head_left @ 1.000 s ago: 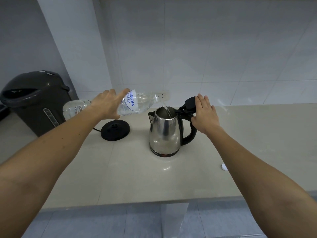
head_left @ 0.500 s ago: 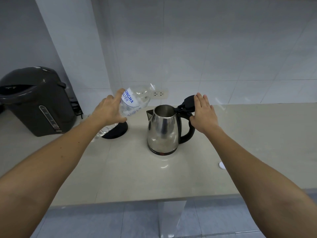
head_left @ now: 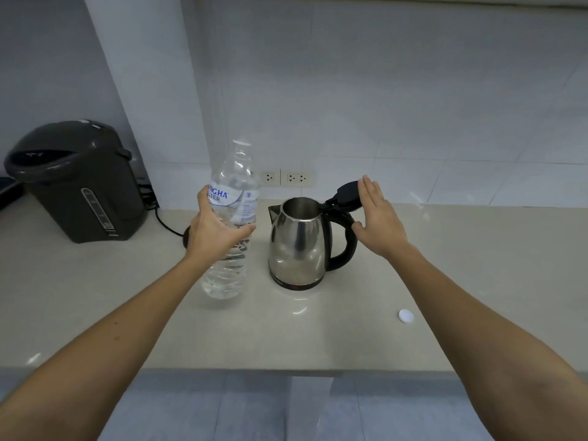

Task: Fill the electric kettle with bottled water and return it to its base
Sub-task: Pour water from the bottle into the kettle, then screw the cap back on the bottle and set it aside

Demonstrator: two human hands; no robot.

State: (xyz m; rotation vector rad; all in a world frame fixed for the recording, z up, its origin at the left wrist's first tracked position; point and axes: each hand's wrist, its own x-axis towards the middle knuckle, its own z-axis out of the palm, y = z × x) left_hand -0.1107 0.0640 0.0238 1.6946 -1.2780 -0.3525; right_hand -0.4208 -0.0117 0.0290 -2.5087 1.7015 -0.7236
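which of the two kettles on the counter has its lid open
The steel kettle in the middle: its black lid stands tipped back. The dark grey pot at the far left has its lid shut.

Narrow gap btw bottle (head_left: 235, 173) & kettle (head_left: 296, 246); bare counter (head_left: 318, 338) in front, cap (head_left: 406, 316) rt.

Both forearms extended, left hand (head_left: 216, 230) gripping bottle (head_left: 236, 176), right hand (head_left: 378, 224) held flat
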